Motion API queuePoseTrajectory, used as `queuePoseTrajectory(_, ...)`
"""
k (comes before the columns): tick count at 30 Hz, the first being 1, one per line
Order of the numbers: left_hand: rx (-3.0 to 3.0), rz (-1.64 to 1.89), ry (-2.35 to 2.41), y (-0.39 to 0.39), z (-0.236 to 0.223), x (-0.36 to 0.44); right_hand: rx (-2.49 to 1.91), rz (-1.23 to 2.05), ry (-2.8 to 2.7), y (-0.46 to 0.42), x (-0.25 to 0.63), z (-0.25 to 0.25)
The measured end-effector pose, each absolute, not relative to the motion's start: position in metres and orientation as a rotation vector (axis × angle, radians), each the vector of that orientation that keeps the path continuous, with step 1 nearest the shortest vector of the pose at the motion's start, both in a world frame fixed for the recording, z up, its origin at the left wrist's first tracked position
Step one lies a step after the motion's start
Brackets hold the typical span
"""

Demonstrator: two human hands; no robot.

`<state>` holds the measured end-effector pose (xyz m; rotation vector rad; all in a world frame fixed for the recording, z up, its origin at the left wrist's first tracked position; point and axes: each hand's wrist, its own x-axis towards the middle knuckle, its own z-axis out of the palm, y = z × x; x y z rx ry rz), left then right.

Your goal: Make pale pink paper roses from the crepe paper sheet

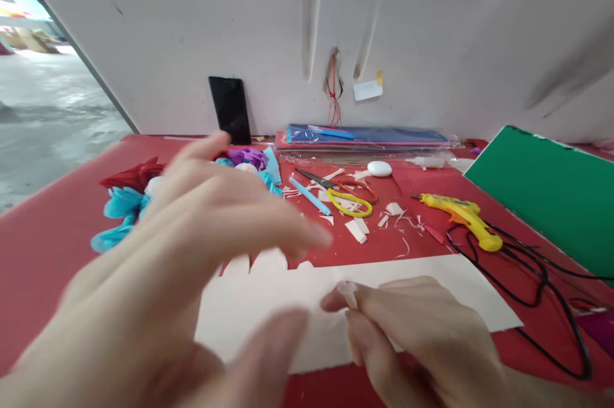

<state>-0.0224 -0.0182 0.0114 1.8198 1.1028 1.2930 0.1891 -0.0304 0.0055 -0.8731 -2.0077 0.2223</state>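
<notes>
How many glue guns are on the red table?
1. The yellow glue gun lies on the red table, beside the green board. The left hand might hide others.

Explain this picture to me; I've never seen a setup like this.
There is no machine here: a person works with two bare hands. The one picture comes from a camera worn on the head, looking forward and down.

The left hand, blurred, is raised with thumb and fingers apart, holding nothing visible. The right hand appears to pinch a small white piece above a white sheet.

The sheet lies on a red tabletop. Beyond it are scissors, a light-blue pen and pale scraps. A yellow glue gun lies to the right; colorful crafted pieces lie to the left, partly hidden by the left hand.
</notes>
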Motion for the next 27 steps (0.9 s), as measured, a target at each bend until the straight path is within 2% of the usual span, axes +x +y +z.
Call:
queuePoseTrajectory(1, 1.937, 1.333, 1.125, -0.012, 0.024, -0.017, -0.842, 0.327, -2.047, -0.028, 0.192, 0.012)
queuePoseTrajectory(4, 1.970, 1.134, 1.063, -0.002, 0.045, -0.005, -0.770, 0.892, -2.178, -0.020, 0.199, 0.028)
queuePoseTrajectory(6, 1.817, 0.969, 0.950, 0.001, 0.046, -0.001, -0.860, 1.279, -2.048, -0.016, 0.200, 0.034)
queuePoseTrajectory(9, 1.590, 0.765, 0.765, 0.001, 0.040, 0.000, -0.766, 1.719, -1.819, -0.013, 0.200, 0.036)
queuePoseTrajectory(12, 1.395, 0.720, 0.662, 0.000, 0.035, -0.001, -0.629, 2.060, -1.601, -0.011, 0.200, 0.031)
queuePoseTrajectory(22, 1.295, 0.687, 0.541, -0.004, 0.027, 0.001, -0.269, 2.309, -1.139, -0.006, 0.200, 0.001)
queuePoseTrajectory(27, 1.238, 0.711, 0.570, -0.009, 0.026, 0.000, -0.282, 2.381, -1.076, -0.009, 0.200, 0.000)
